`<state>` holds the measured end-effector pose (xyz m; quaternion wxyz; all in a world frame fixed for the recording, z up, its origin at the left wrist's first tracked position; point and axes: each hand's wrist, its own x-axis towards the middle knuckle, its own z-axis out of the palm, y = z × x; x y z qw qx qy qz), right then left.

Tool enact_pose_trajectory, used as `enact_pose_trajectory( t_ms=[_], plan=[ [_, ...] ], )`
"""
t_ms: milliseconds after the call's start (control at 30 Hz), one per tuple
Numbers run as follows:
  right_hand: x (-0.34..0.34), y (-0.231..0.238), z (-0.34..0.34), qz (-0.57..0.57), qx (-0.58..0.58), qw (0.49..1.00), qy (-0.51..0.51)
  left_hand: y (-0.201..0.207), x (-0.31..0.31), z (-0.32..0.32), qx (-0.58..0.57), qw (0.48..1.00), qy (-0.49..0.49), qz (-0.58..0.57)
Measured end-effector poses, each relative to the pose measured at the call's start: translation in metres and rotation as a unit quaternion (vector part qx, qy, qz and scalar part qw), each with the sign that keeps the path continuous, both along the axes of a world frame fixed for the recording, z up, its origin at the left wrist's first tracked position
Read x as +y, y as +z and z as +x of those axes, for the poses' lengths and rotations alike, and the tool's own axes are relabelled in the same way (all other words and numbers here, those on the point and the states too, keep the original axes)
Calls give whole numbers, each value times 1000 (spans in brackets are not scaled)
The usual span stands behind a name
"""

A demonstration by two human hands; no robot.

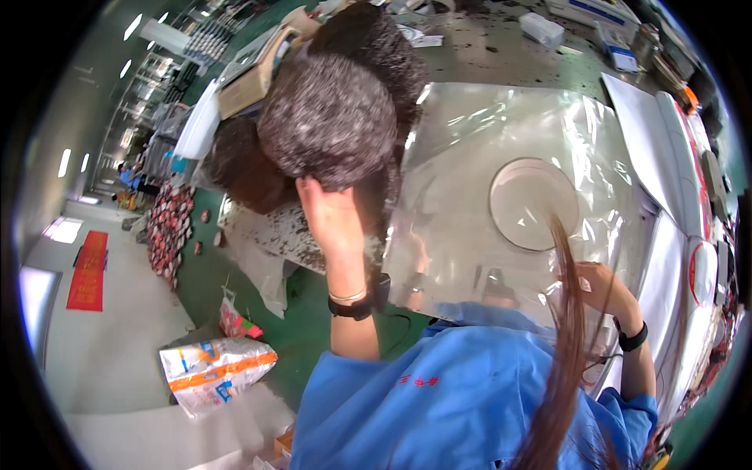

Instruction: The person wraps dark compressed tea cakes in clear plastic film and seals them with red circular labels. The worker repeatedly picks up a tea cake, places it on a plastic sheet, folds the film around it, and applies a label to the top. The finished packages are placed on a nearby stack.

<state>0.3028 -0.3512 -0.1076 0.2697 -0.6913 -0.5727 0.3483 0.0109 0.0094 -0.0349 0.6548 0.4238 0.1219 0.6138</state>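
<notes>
A large, rounded, dark grey fibrous mass (333, 117) stands at the upper left of the work surface. My left hand (333, 215) reaches up to its lower edge, the visible fingers stretched out against it. On the right lies a shiny board (446, 180) that looks covered in clear film. A round, shallow, pale dish (533, 204) rests on it. Near the board's front right corner is my right hand (599, 286), with its fingers bent. A hanging strand of hair (565, 329) partly covers those fingers, so whatever they touch is hidden.
Darker lumps (251, 168) adjoin the mass, with a beige bin (243, 86) behind. At the back sits a clear plastic tub (542, 30) among scattered dark bits. White rolls (689, 164) line the right side. A printed sack (219, 372) lies at the lower left.
</notes>
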Motion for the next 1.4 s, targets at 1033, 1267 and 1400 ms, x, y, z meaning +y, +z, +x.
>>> enact_pose_trajectory(
  t_ms=[1033, 1267, 1400],
  plan=[
    [105, -29, 29, 36, -267, 963, -24, -117, -69, 169, 554, 599, -281, 505],
    [12, 50, -21, 101, -196, 975, 33, -124, -80, 160, 572, 604, -235, 502],
    [-15, 26, -11, 174, -402, 899, -27, -125, -87, 164, 593, 575, -228, 516]
  ],
)
